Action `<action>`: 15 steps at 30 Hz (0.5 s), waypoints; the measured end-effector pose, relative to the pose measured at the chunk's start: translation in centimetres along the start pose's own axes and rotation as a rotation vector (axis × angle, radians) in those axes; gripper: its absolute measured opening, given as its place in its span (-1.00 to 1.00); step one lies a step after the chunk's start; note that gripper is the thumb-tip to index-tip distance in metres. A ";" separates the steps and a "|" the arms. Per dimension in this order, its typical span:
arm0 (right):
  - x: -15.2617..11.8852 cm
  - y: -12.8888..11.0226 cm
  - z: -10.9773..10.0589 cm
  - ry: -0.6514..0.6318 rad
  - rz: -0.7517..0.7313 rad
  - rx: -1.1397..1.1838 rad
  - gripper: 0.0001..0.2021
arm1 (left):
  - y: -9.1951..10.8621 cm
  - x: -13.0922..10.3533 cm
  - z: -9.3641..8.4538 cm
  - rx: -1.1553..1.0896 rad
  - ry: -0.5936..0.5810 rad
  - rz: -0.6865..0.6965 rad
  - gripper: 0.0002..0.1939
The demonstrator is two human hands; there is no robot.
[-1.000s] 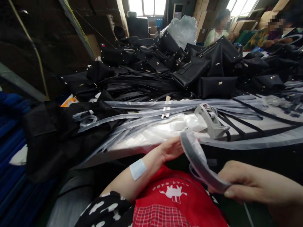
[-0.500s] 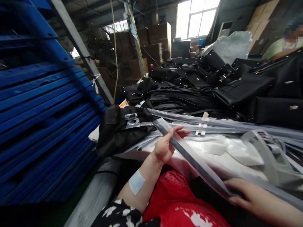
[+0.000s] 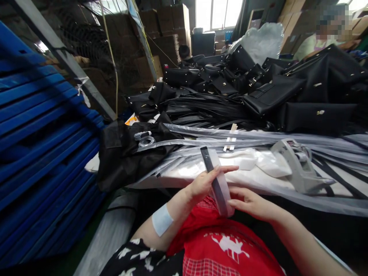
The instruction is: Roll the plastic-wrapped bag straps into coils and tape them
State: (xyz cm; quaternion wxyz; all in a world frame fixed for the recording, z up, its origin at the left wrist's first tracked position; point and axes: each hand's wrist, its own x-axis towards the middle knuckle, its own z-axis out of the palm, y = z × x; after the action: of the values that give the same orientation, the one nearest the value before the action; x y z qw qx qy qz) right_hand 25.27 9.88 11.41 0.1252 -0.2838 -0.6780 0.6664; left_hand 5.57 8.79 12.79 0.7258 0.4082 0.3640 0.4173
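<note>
A black strap in a clear plastic sleeve (image 3: 220, 193) stands in front of my red apron, seemingly folded into a short loop. My left hand (image 3: 204, 184) grips its upper part, thumb and fingers around it, one finger stretched to the right. On the right side of the loop, the fingertips of my right hand (image 3: 247, 201) close on the plastic edge. Behind both hands runs a pile of similar sleeved straps (image 3: 255, 137) across the table. A grey tape dispenser (image 3: 300, 168) sits to the right of my hands.
Black bags (image 3: 276, 92) and bare black straps (image 3: 201, 107) heap up behind. A black cloth (image 3: 123, 153) carries a marker (image 3: 142, 135) and a clear tape roll (image 3: 146, 142). Blue slatted panels (image 3: 43, 153) stack at left. A person (image 3: 309, 48) is at far right.
My right hand has come in leftward and up, beside my left hand. The sleeved strap, stretched long between the hands before, now forms a short loop. The view has shifted right and down.
</note>
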 end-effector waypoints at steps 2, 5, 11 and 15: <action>-0.3 0.1 0.2 -0.008 0.059 0.046 -0.59 | -0.2 0.3 -0.1 -0.004 0.015 0.028 -0.43; -1.3 0.3 -0.3 0.094 0.092 0.058 -0.56 | 0.0 0.8 -1.3 -0.142 0.097 0.104 -0.49; -4.1 0.2 -3.5 0.219 0.155 -0.310 -0.58 | 2.3 0.6 -6.3 0.199 -0.032 -0.152 -0.47; -4.5 -0.9 -4.4 0.135 0.167 -0.471 -0.58 | 2.3 0.6 -6.0 0.451 -0.381 -0.296 -0.46</action>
State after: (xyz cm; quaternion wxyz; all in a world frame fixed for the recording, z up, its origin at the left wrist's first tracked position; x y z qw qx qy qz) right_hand 31.14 11.05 13.57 0.0452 -0.4040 -0.7788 0.4777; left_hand -0.08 11.78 12.32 0.7248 0.5721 0.3603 0.1322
